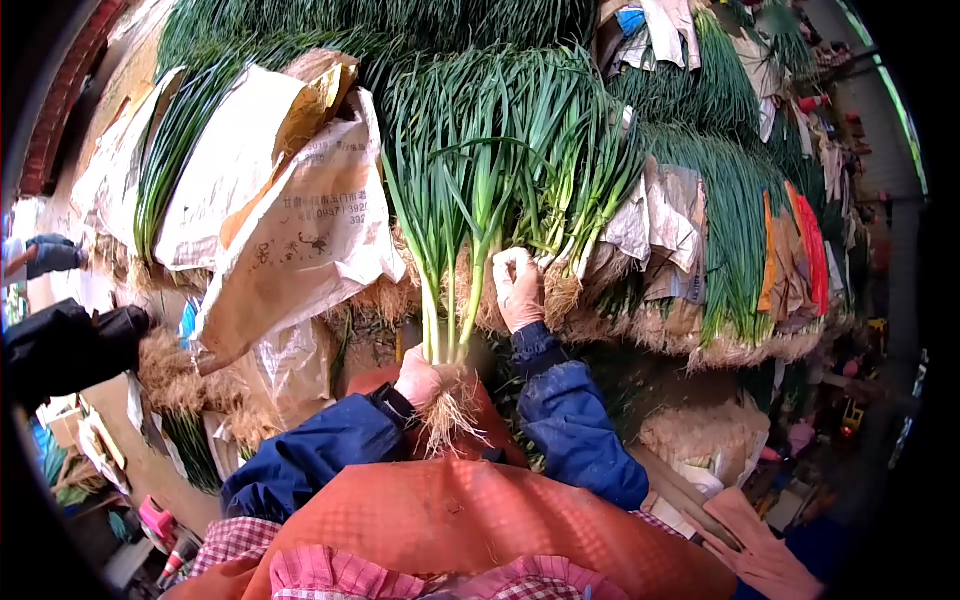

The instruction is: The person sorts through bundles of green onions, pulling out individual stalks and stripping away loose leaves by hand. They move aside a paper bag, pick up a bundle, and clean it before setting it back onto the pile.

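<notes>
Green onions gripped in the left hand by the near roots, probably to stay bunched, right hand curled alongside, can't tell round what.

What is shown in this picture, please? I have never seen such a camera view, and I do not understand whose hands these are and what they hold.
There is no machine here. The single picture comes from a camera worn on a person's head, looking forward and down. The two arms in dark blue sleeves are the wearer's own.

The left hand grips a small bunch of long green stalks with pale, stringy roots, low down near the roots. The right hand looks curled beside them; I cannot tell whether it holds anything.

In front lie thick rows of long green leafy plants, partly covered by a white printed sheet. Nearest the camera is the wearer's orange-red apron.
</notes>
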The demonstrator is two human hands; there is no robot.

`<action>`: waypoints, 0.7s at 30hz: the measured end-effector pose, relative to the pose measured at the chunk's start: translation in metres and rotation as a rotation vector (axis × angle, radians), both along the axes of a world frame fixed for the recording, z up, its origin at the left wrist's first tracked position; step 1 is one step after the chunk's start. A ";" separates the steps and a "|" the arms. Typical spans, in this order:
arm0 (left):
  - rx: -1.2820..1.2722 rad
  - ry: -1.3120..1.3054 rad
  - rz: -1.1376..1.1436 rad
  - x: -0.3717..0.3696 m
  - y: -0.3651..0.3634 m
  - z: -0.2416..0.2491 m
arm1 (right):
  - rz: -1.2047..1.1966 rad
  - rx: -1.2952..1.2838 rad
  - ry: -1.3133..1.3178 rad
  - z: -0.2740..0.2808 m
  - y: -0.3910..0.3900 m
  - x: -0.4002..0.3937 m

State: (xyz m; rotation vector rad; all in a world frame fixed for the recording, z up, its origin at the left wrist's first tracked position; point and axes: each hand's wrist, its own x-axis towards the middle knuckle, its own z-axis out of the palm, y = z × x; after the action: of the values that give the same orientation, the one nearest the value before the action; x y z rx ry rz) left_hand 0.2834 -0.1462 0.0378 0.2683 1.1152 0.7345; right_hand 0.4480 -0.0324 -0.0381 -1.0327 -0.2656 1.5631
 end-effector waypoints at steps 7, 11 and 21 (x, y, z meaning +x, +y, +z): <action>0.134 0.030 0.128 0.001 0.012 0.027 | 1.273 0.057 -1.751 0.076 0.027 0.006; 0.180 0.030 0.225 0.008 0.018 0.012 | 1.100 0.363 -1.787 0.147 -0.069 0.015; 0.099 -0.073 0.145 0.008 0.027 0.018 | 0.882 -0.333 -0.986 0.095 -0.144 0.071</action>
State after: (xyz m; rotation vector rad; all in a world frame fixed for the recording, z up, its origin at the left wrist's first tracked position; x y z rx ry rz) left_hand 0.2917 -0.1188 0.0558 0.2444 1.0381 0.9229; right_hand 0.5194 -0.1765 0.0570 -2.0947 -1.3080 1.7380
